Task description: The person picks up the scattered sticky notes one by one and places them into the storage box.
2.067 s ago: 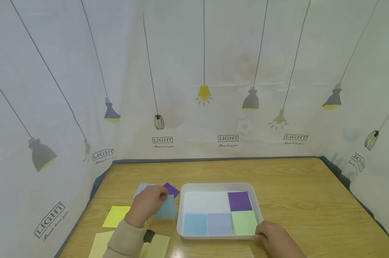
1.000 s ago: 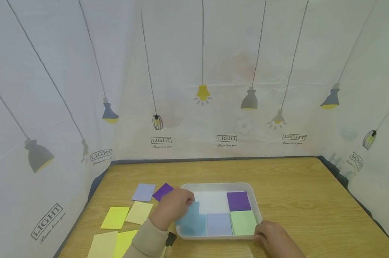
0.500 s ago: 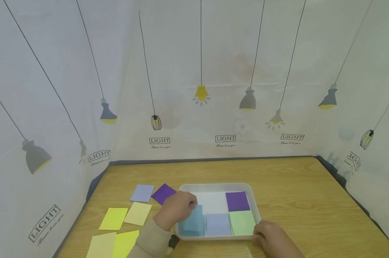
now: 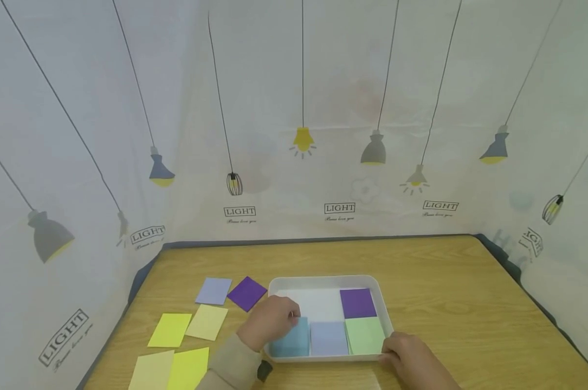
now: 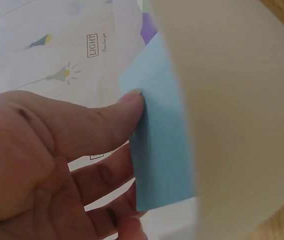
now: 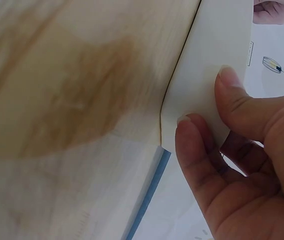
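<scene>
My left hand (image 4: 270,320) pinches the upper edge of a light blue sticky note (image 4: 299,337) over the near left part of a white tray (image 4: 323,280). In the left wrist view the thumb presses on the face of this light blue sticky note (image 5: 164,145), which is tilted. It overlaps another blue note in the tray, now mostly covered. Along the tray's near side lie a lavender note (image 4: 329,339) and a green note (image 4: 366,336); a purple note (image 4: 358,303) is at the far right. My right hand (image 4: 414,358) grips the tray's near right corner, thumb and fingers around its wall (image 6: 204,65).
Left of the tray, on the wooden table (image 4: 445,287), lie a lavender note (image 4: 213,291), a purple note (image 4: 247,293), a cream note (image 4: 207,322), a yellow note (image 4: 169,330), and larger cream (image 4: 151,371) and yellow notes (image 4: 188,369). A lamp-printed cloth (image 4: 274,216) surrounds the table.
My left hand has carried the light blue note from the table on the left into the tray, then lowered it towards the near left corner. The right hand has stayed on the tray.
</scene>
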`<state>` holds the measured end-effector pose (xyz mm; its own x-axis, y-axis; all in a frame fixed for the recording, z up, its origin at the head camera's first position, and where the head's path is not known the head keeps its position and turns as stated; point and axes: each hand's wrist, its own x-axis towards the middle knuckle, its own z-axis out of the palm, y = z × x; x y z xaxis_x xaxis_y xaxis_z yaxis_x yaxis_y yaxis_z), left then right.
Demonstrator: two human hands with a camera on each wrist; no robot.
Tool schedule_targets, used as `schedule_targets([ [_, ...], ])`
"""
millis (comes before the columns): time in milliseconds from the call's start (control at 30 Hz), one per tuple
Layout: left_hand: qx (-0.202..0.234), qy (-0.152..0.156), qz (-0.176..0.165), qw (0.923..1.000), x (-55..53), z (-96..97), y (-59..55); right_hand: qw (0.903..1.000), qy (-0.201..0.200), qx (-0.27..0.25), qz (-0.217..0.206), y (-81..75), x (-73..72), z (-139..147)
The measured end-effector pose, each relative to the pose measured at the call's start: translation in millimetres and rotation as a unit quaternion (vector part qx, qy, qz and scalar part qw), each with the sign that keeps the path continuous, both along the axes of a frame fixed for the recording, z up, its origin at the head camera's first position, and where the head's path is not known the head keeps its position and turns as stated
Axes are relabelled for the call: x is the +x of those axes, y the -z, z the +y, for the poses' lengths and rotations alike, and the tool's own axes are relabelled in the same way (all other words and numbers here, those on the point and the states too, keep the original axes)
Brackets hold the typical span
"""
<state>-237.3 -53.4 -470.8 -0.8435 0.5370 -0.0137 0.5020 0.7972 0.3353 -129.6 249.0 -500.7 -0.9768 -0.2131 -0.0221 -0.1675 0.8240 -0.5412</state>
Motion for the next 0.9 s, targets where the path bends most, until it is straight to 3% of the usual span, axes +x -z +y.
schedule_targets([
  [300,0.006,-0.013,-0.030,0.9994,-1.2,3.7,12.0,0.9998,0.005,0.002,-0.018,-2.1,-0.4,0.6],
  [500,-0.028,-0.035,-0.030,0.9986,-0.4,7.4,15.6,0.9999,-0.004,0.004,-0.013,-3.5,-0.5,-0.1],
  [900,-0.085,0.004,-0.050,0.9951,-11.2,11.9,6.5,0.9997,0.002,0.008,-0.022,-4.8,0.3,-0.3],
])
